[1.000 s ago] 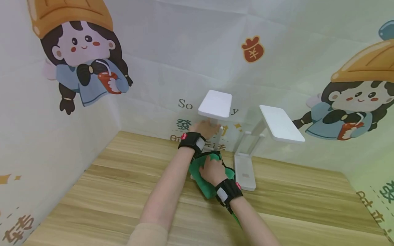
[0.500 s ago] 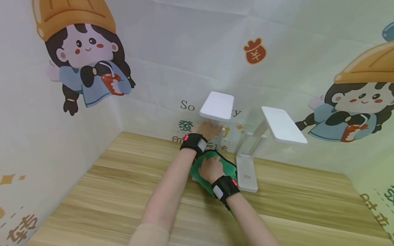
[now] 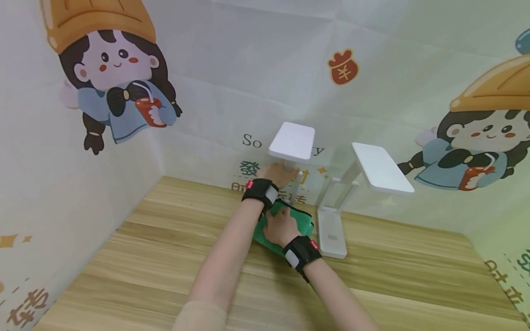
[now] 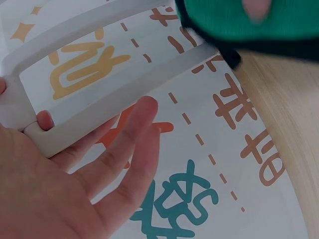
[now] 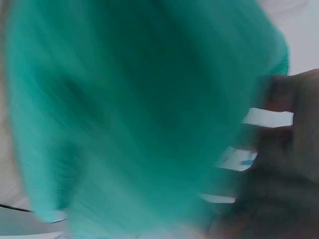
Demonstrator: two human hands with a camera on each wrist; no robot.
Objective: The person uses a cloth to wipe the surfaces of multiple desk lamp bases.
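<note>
Using the held lamp [image 3: 292, 141] as reference: white, flat panel on top, two-arm frame [image 4: 124, 94] below. Left hand [image 3: 276, 174] is under its panel, gripping the frame at the joint end. Left wrist view: hand wraps the joint, one fingertip shows through the gap in the frame, outer fingers stick out fairly straight beyond the lower arm, slightly apart. Right hand [image 3: 282, 228] is at the foot of the held lamp, holding the green cloth [image 3: 304, 222]; index reaches forward over it. Right wrist view is blurred: fingers spread with gaps, tips lost in the cloth, so can't tell how hard they pinch. Cloth is black-edged, bunched, sits in front of the lower end of the held lamp's frame; lamp's base is hidden behind cloth and hand. Can't tell if cloth touches the frame itself. Second lamp [image 3: 381, 168], also white, stands right of the held lamp, panel tilted, base [image 3: 331, 232] flat on the wooden table [image 3: 178, 257], near the cloth but apart from it. Printed backdrop [image 3: 232, 82] behind the held lamp: lettering partly covered by lamp and left hand, red money bag [image 3: 343, 67] above and to its right, one cartoon figure [image 3: 128, 103] up and left, another cartoon figure well off to the right. Black strap [image 3: 260, 192] on left wrist just in front of the held lamp, matching one on the right wrist nearer the camera.
</note>
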